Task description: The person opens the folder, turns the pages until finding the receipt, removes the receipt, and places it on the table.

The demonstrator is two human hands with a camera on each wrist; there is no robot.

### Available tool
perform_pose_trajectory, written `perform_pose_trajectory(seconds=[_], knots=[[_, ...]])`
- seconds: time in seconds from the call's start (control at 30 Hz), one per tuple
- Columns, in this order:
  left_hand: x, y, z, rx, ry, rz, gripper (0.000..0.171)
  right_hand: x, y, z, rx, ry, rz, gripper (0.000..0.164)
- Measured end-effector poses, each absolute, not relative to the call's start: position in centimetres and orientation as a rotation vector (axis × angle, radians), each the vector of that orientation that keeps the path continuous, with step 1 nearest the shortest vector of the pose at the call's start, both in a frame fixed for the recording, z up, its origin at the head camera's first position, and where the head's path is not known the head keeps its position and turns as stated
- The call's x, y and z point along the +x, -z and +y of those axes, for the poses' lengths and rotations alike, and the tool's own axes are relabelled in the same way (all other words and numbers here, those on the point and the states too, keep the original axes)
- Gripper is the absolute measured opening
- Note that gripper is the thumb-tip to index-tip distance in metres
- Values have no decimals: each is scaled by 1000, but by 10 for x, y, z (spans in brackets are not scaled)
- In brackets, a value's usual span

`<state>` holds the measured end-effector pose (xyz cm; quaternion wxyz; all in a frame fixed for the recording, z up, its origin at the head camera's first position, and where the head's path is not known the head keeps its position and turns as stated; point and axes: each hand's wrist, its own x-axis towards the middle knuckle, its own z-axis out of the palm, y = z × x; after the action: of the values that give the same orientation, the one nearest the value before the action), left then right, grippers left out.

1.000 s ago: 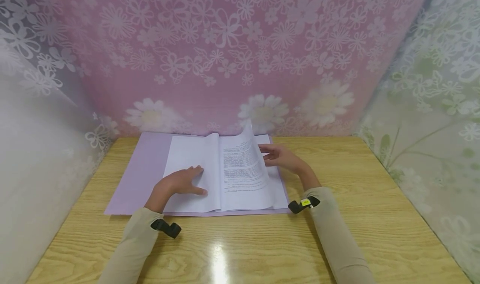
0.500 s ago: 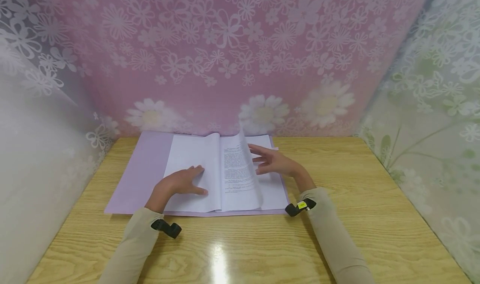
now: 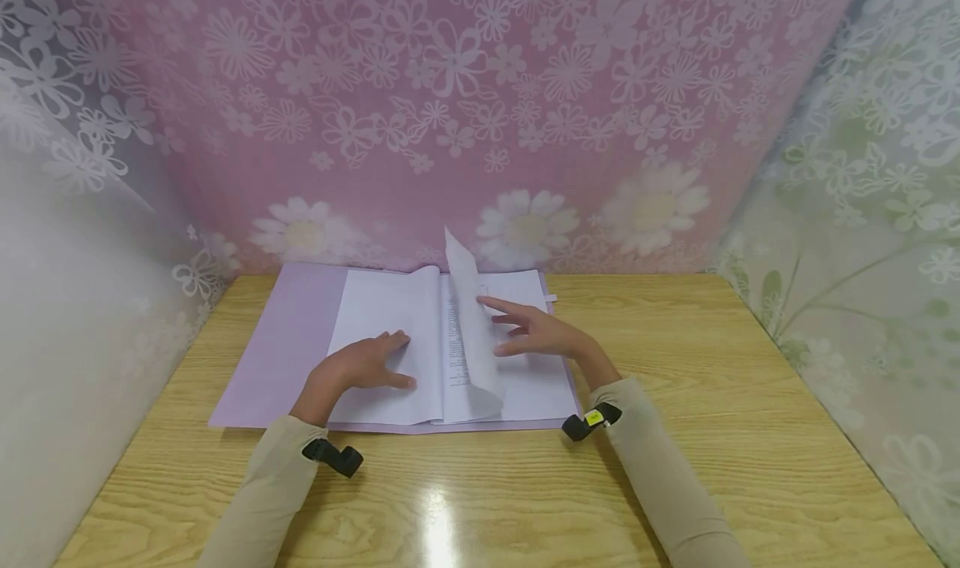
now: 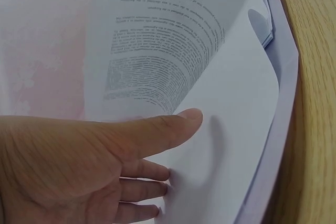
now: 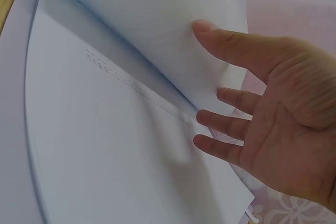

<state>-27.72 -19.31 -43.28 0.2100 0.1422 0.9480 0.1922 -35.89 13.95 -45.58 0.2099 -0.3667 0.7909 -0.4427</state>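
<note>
Raised sheet [image 3: 474, 326]: stood up from the middle of the folder, leaning, between the two hands; its lower end curled near the front edge, and print showed on the face turned to the left.
Right hand [image 3: 543, 335]: fingers spread and loosely bent, wide rather than gripping; the index fingertip met the back of the raised sheet, and the thumb stood apart from the other fingers.
Left hand [image 3: 363, 364]: rested on the left-hand pages [image 3: 378, 297], thumb set well apart from the fingers, pinching nothing; the thumb cast a shadow on the paper, and I cannot tell whether its tip touched.
Left-hand pages: lay blank side up, bulging in a fold beside the middle.
Right-hand pages [image 3: 536, 389]: lay flat beneath the right hand, with a few faint lines of print near the raised sheet.
White tab [image 3: 551, 298]: stuck out past the right edge of those pages.
Folder [image 3: 273, 351]: pale purple, spread flat under all the paper, its bare cover reaching out to the left.
Sleeves [image 3: 258, 476]: beige, each with a black wrist device [image 3: 332, 456] at the cuff; the right one bore a yellow label [image 3: 594, 417].
Table [image 3: 525, 493]: wood-grained, with a bright glare near the front.
Backdrop [image 3: 450, 102]: pink, flower-patterned cloth behind the folder.
</note>
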Motion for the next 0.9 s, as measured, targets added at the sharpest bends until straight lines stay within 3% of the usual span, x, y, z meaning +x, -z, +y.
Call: perform_pose_trajectory(seconds=[0.9], knots=[[-276, 418, -192, 569, -737, 2908, 65, -349, 452, 125, -1040, 1105, 2311, 83]])
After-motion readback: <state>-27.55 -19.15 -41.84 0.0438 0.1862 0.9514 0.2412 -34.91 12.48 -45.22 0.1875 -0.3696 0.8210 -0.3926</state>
